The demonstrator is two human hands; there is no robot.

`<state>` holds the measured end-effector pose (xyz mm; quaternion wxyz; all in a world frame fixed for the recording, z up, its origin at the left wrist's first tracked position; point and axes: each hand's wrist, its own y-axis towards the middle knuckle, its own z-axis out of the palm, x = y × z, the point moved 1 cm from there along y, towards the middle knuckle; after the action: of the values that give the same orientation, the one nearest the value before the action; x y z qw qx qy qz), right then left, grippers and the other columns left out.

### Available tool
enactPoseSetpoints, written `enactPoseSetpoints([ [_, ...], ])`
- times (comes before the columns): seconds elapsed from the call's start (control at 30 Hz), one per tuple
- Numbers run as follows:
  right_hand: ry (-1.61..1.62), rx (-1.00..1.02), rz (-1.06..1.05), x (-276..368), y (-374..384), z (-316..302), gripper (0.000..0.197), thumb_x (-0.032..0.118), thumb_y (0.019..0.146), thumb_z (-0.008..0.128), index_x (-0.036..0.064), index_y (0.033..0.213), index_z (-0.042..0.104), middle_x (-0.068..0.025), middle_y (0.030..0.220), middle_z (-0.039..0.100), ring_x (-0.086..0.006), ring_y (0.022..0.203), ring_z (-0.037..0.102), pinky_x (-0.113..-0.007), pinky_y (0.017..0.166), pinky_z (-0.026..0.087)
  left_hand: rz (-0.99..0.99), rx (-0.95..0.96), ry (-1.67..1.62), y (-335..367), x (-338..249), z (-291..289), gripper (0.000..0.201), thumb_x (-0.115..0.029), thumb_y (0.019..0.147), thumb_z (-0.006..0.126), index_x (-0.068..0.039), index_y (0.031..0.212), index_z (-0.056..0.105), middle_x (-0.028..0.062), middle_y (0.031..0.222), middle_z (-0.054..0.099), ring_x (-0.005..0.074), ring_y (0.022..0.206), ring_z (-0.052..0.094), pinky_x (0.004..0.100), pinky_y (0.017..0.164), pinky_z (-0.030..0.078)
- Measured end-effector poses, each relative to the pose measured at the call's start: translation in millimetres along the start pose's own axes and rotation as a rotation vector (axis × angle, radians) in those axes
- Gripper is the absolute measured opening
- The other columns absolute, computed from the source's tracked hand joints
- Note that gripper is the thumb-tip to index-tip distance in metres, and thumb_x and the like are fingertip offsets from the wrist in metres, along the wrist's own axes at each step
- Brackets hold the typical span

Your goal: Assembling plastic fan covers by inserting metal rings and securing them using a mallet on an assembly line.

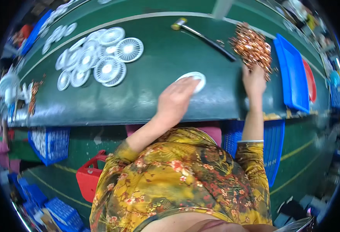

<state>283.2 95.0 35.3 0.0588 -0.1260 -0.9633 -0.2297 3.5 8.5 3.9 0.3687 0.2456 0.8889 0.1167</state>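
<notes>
My left hand [174,99] holds a white round plastic disc [201,80] against the green tabletop, its fingers lying over the disc and hiding most of it. Farther right, my right hand [254,80] reaches into the near edge of a heap of small shiny copper-coloured metal pieces [251,44]. Its fingers are bent together at the heap, and what is between them is too small to make out. Beyond my hands lies a hammer [208,40] with a yellowish head and black handle, its grip end pointing toward the heap.
Several white spoked round covers [107,69] lie overlapping on the left of the table [150,102]. A blue tray [292,73] and a red one [310,81] stand right of the heap. More copper pieces [33,96] lie far left. Below are a red stool [88,178] and blue crates [57,146].
</notes>
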Motion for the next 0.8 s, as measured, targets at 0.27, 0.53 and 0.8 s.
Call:
enactPoseSetpoints([
  [0.27, 0.232, 0.099, 0.049, -23.0, -25.3, -23.7, 0.024, 0.03, 0.085, 0.065, 0.0062, 0.085, 0.066, -0.014, 0.074, 0.067, -0.0302, 0.068, 0.065, -0.041, 0.064, 0.049, -0.147, -0.27, 0.307, 2.9, 31.9, -53.9, 0.065, -0.032, 0.077, 0.072, -0.01, 0.132, 0.047, 0.0302, 0.141, 0.033, 0.0473, 0.132, 0.031, 0.0545, 0.107, 0.027],
  [0.53, 1.165, 0.217, 0.044, 40.2, -68.7, -45.5, 0.013, 0.007, 0.086, 0.068, -0.0023, 0.095, 0.066, -0.004, 0.082, 0.068, -0.0088, 0.071, 0.064, -0.021, 0.065, 0.052, -0.456, -0.49, 0.504, -27.5, 118.3, -118.6, 0.038, -0.014, 0.081, 0.065, -0.006, 0.118, 0.061, 0.0164, 0.117, 0.061, 0.0344, 0.111, 0.055, 0.044, 0.093, 0.043],
  [0.8, 1.007, -0.118, -0.465, 72.1, -90.9, -73.5, 0.014, 0.002, 0.075, 0.074, 0.0014, 0.087, 0.068, -0.0103, 0.082, 0.064, -0.0212, 0.073, 0.062, -0.03, 0.062, 0.05, -0.362, -0.821, -0.293, 0.7, 19.4, -88.6, 0.027, -0.013, 0.094, 0.057, 0.001, 0.116, 0.057, 0.0052, 0.091, 0.062, 0.0105, 0.081, 0.053, 0.0267, 0.072, 0.045],
])
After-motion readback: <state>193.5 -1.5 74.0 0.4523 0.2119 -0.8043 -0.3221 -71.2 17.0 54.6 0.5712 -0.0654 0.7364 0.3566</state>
